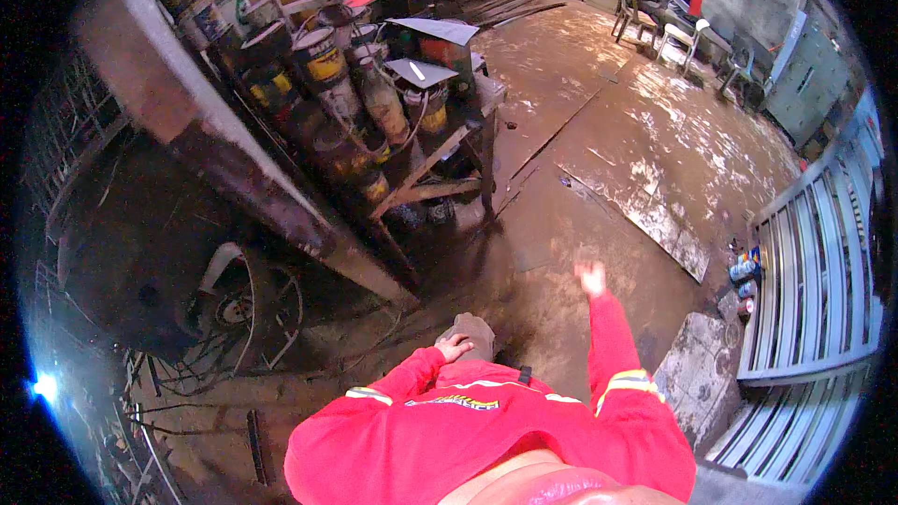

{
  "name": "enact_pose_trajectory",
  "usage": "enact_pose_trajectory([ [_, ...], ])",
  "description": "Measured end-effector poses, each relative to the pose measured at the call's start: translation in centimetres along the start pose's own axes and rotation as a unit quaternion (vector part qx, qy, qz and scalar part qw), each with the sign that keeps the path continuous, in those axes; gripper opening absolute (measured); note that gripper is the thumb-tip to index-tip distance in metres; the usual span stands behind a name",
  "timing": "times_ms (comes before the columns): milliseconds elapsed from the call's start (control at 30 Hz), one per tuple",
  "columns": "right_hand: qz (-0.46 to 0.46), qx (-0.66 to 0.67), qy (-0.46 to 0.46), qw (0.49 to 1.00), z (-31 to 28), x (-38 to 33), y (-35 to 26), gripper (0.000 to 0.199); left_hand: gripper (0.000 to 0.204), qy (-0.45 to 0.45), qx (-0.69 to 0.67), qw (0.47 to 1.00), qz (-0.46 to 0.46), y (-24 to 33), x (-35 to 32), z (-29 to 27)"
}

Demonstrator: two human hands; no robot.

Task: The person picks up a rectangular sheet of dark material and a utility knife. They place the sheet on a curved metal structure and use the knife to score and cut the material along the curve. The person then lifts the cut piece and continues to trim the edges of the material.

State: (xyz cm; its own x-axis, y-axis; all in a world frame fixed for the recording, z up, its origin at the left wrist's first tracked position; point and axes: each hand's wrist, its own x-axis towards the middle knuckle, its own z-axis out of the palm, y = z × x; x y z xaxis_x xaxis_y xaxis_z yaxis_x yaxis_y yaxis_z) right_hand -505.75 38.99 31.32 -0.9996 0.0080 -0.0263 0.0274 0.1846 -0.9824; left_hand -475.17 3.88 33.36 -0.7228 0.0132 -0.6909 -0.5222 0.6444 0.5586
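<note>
Head view, looking steeply down over a red long-sleeved top [486, 430] with pale reflective bands at the upper arms. Left hand [455, 347] resting low near the body, fingers loosely curled and bare, touching the upper edge of a grey-brown shoe [475, 333] on the muddy floor [561, 215]; whether the fingers pinch anything, not discernible. Right hand [591, 278] raised at the end of an outstretched red sleeve, blurred, fingers apparently spread and empty, held over bare wet floor, well apart from the left hand.

Upper left: a rough wooden rack [440, 164] crowded with stained paint cans [323, 56], several with yellow labels, some capped by loose sheets of pale card [421, 70]. Crossing in front of the rack, a long rusted beam [253, 182] running diagonally from the upper left down toward the middle. Beneath the beam, a dark round drum-like body [131, 243] with tangled wires [253, 327] beside it.

Right side: a pale ribbed metal gate [814, 281] lying along the edge, a flat grey slab [697, 374] just beside it, small coloured containers [744, 266] near its upper end. On the floor between, a long pale plank [645, 215]. Far background, upper right: light-coloured chairs [669, 33] against a wall
</note>
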Motion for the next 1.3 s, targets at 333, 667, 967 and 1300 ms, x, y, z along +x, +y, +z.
enact_pose_trajectory([
  [333, 0.082, 0.164, -0.208, 0.961, 35.5, 31.7, -45.0, 0.046, 0.07, 0.082, -0.29, 0.954, -0.014, 3.7, 19.8, -12.8],
  [667, 0.095, 0.151, -0.368, 0.913, 45.3, 42.5, -44.7, 0.022, 0.056, 0.212, -0.198, 0.954, -0.075, 14.6, 25.1, -28.0],
  [967, 0.04, 0.272, -0.407, 0.871, 33.4, 41.9, -37.9, 0.019, 0.041, 0.446, -0.544, 0.698, 0.135, 33.4, 21.0, -42.0],
  [1300, 0.185, 0.199, -0.467, 0.841, 27.0, 44.0, -29.8, 0.022, 0.052, 0.571, -0.584, 0.572, 0.074, 39.7, 26.2, -50.3],
])
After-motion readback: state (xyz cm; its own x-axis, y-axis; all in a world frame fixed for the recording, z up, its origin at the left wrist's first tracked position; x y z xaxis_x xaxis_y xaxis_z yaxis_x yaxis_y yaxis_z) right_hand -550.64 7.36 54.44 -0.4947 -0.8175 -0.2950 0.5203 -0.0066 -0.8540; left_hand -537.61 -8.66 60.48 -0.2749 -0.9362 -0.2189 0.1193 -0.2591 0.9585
